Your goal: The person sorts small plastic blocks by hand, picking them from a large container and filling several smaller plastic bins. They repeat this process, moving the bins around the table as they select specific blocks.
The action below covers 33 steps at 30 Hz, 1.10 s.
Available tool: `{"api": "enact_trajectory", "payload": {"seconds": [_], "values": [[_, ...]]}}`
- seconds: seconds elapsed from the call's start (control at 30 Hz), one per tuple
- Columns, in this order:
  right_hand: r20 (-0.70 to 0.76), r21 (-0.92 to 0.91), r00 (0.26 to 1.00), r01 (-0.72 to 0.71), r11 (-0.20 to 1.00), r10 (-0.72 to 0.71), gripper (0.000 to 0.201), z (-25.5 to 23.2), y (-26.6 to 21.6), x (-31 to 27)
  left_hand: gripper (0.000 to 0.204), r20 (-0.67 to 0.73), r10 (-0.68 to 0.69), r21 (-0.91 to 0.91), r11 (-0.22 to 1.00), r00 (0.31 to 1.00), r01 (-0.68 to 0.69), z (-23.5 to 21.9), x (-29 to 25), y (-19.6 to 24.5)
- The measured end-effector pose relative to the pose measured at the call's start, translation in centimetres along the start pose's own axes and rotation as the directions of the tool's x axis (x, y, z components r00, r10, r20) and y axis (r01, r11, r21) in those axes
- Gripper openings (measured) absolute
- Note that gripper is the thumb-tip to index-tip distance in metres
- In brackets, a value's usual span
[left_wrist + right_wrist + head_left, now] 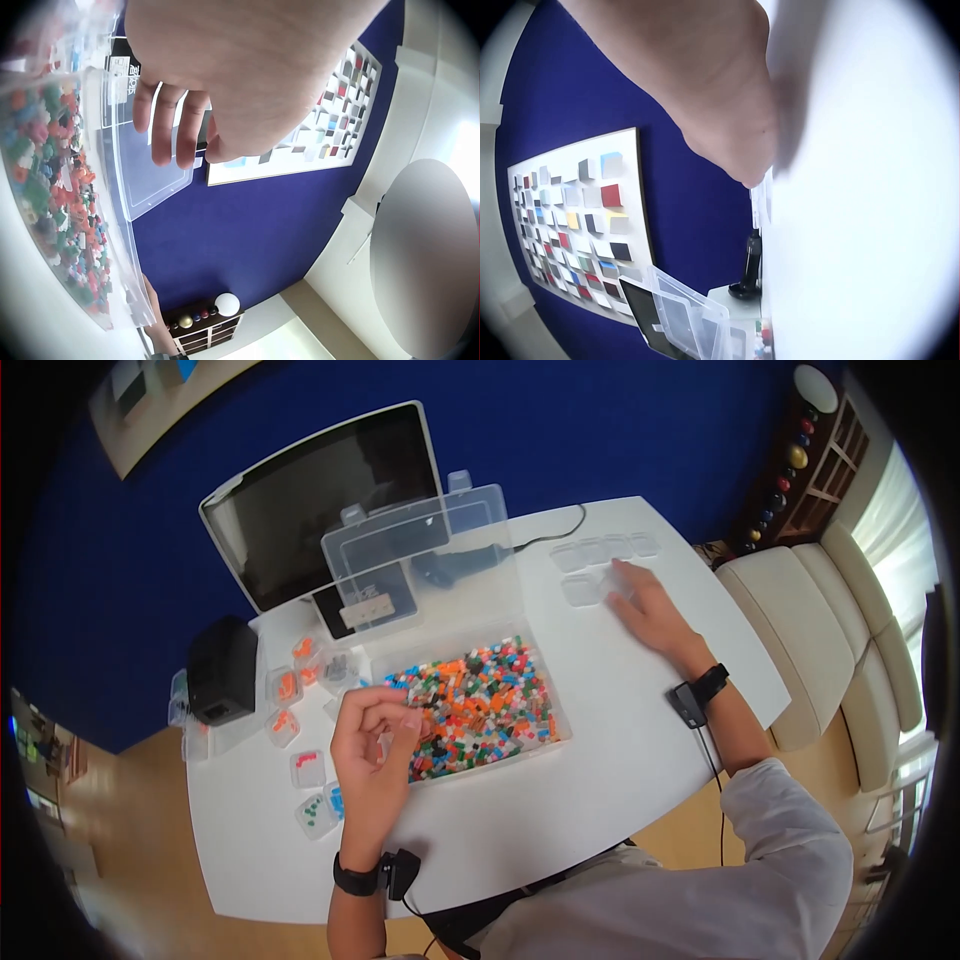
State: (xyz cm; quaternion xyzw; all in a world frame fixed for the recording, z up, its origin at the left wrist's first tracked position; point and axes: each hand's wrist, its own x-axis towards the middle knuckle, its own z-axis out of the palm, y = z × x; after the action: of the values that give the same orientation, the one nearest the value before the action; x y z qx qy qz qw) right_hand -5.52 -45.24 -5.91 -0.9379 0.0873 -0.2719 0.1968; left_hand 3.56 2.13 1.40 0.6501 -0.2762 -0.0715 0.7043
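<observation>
My left hand (375, 745) hangs over the left side of a clear plastic bin (500, 763) filled with small mixed-colour plastic pieces (480, 700). Its fingers (162, 135) are loosely curled, and nothing shows between them in the left wrist view. On the far right of the white table, my right hand (655, 615) has thumb and forefinger around a small clear plastic box (612, 586). Several similar clear boxes (594, 550) stand just beyond it, with another clear box (580, 590) to its left. The right fingertips are hidden in the right wrist view.
The bin's clear lid (480, 510) stands raised behind it, before a dark monitor (340, 490). Left of the bin sit small clear boxes with orange pieces (284, 685), pink pieces (306, 760) and green pieces (314, 810). A black device (222, 670) stands at the table's left edge.
</observation>
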Motion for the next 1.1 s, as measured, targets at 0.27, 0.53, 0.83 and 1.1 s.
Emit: {"api": "enact_trajectory", "payload": {"seconds": [0.27,0.53,0.83,1.1], "values": [[-0.041,0.078,0.997,-0.06,0.995,0.063,0.017,-0.3,0.2,0.8,0.026,0.057,0.041,0.029,0.999,0.998,-0.042,-0.5,0.2,0.2],[-0.028,0.217,0.995,-0.083,0.973,0.092,0.023,-0.2,-0.2,0.8,0.019,0.003,0.106,0.729,0.68,0.994,-0.075,-5.0,0.7,3.3],[-0.138,0.325,0.983,-0.072,0.943,0.123,0.017,-0.1,0.7,0.8,0.055,-0.055,-0.057,0.96,0.27,0.997,0.068,-14.2,-0.9,1.4],[-0.141,0.348,0.984,-0.055,0.936,0.11,0.014,-0.2,0.3,0.8,0.074,-0.209,-0.252,0.911,0.302,0.945,0.282,-13.4,-0.1,1.3]]}}
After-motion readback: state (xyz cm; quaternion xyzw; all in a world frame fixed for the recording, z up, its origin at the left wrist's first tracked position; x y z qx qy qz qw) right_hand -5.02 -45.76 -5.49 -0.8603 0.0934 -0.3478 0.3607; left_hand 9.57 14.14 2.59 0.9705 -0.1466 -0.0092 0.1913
